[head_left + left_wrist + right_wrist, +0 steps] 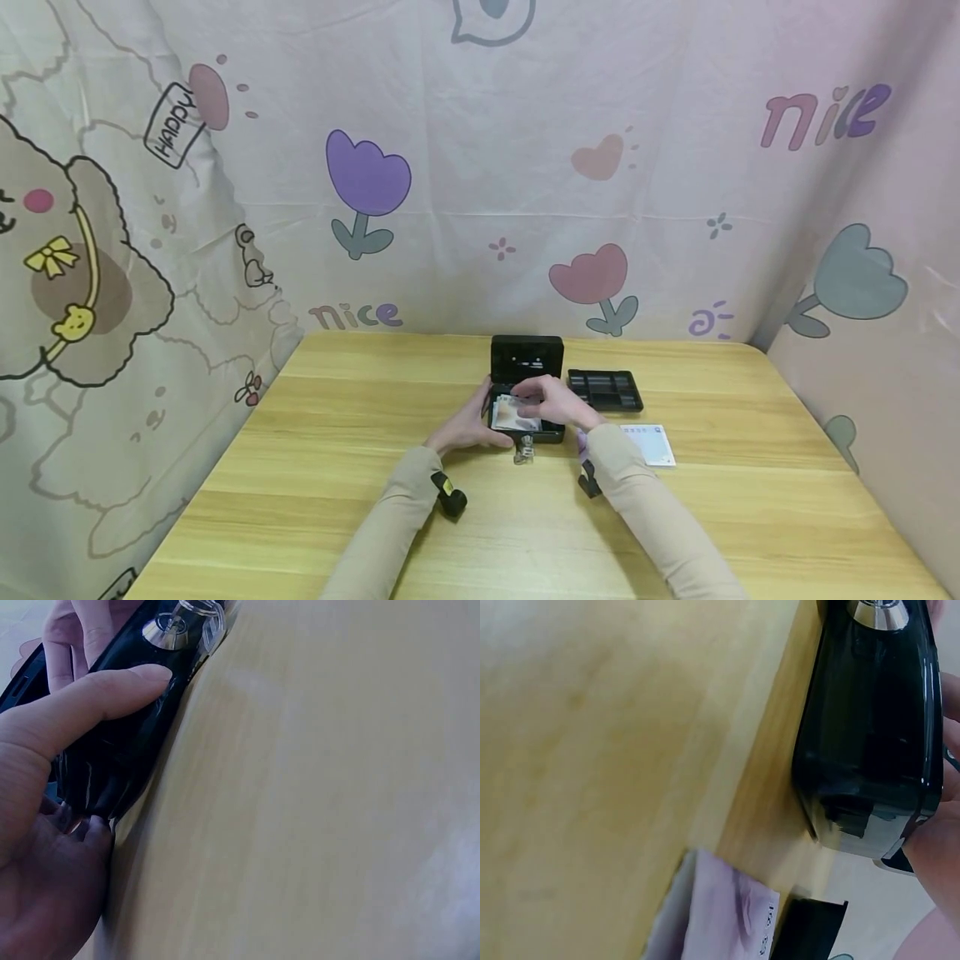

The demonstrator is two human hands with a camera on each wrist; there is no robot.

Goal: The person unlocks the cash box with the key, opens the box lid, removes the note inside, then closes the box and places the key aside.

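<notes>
The fingers of the right hand (557,402) are bent over the printed paper slips (513,416); whether one is pinched cannot be told. The left side of the black cash box (870,724) is gripped by the left hand (467,427), its thumb laid along the front. The slips lie inside, before the raised lid (527,352). The box is best held still, the slips kept flat, and the shiny key ring (524,451) not bumped.

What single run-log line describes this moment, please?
left hand: grips black rectangular box; right hand: over pale printed papers inside; box lid: open; black compartmented tray: outside, at right
</notes>
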